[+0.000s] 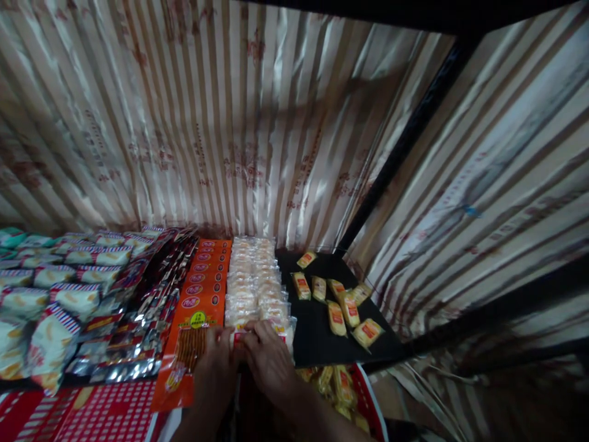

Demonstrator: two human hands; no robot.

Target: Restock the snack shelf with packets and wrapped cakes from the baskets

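Two columns of clear-wrapped pale snack packets (255,270) stand close together on the black shelf. At the front end of the left column, both my hands meet at a packet with a red mark (237,337). My left hand (217,357) has its fingers curled against the packet's left side, beside the orange snack bags. My right hand (269,362) lies over the front of the columns, fingers bent down onto the same packet. My fingers hide most of it. Overlapping orange bags (202,276) with a clear window showing brown sticks lie just to the left.
Shiny dark red and silver packets (147,307) and white striped snack bags (73,298) fill the shelf's left. Several yellow packets (348,308) lie loose on the black shelf (308,331) at right. Red baskets (113,411) stand below. A black post (405,147) rises before striped sheeting (257,110).
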